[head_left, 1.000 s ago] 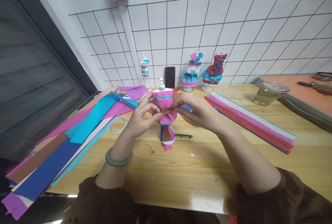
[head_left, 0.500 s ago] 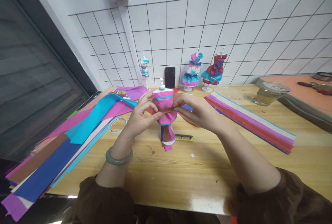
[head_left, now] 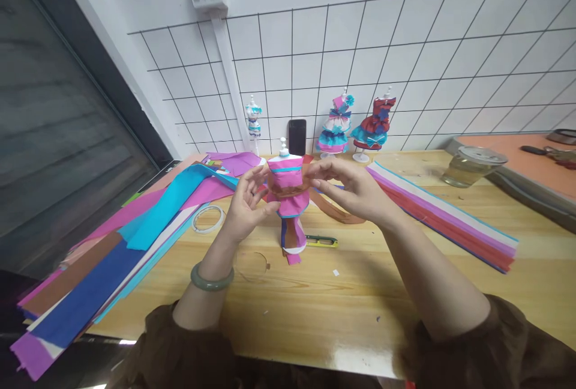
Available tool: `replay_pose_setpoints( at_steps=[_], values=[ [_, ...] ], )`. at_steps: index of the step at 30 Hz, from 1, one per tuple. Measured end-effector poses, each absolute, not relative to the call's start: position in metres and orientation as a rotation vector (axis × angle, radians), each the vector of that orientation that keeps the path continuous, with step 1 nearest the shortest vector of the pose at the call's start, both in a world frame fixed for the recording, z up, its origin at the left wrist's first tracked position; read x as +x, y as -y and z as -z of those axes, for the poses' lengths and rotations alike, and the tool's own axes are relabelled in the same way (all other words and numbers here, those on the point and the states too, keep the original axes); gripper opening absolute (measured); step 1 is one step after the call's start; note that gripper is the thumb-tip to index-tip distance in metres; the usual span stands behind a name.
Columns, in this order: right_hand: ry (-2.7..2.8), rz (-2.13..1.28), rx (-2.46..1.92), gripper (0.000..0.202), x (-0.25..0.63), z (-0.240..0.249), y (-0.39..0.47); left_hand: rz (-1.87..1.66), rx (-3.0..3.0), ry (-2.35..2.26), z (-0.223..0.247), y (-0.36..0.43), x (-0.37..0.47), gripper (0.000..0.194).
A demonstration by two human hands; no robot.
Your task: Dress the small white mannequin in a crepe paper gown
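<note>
A small dress-form mannequin (head_left: 288,178) stands upright in front of me, wrapped in pink paper with blue trim. A brown crepe paper strip (head_left: 337,212) circles its waist, and its loose length trails onto the table to the right. My left hand (head_left: 246,206) is beside the mannequin's left side, thumb and fingers apart, holding nothing. On the other side, my right hand (head_left: 348,188) has its thumb and fingertips at the brown strip close to the bodice; the fingers partly hide this grip. Below the pink skirt, strips hang over the stand.
A yellow-green cutter (head_left: 321,241) lies behind the stand, and a tape roll (head_left: 207,220) to the left. Coloured paper strips (head_left: 103,275) spread at left, more strips (head_left: 445,215) at right. Dressed mannequins (head_left: 333,128), a phone (head_left: 297,137) and a lidded cup (head_left: 472,167) stand farther back.
My left hand has let go of the waist and moved outward, its fingers spreading. My right hand has drawn slightly away from the waist. The brown strip's trailing length shows more.
</note>
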State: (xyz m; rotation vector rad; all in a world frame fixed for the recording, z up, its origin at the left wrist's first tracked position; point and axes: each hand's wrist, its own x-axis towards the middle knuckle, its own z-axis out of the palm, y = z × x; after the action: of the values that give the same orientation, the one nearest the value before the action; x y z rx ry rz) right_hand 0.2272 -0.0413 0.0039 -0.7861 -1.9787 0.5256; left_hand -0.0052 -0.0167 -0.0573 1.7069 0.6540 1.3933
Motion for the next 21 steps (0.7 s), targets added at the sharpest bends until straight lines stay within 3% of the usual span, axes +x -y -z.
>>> replay_pose_setpoints(
  at_steps=[3,6,15,21],
  values=[
    [2.016,-0.547,-0.766,0.025,0.229,-0.005,0.041,-1.320,1.713,-0.679,0.060,0.020,0.001,0.091],
    [2.043,-0.540,-0.780,0.025,0.230,-0.004,0.039,-1.303,1.730,-0.694,0.062,0.023,0.008,0.097],
    [2.065,-0.494,-0.847,0.021,0.228,0.005,0.034,-1.326,1.706,-0.709,0.063,0.028,0.016,0.079],
    [2.007,-0.424,-0.890,0.021,0.229,0.010,0.029,-1.326,1.653,-0.726,0.063,0.029,0.014,0.079]
  ],
)
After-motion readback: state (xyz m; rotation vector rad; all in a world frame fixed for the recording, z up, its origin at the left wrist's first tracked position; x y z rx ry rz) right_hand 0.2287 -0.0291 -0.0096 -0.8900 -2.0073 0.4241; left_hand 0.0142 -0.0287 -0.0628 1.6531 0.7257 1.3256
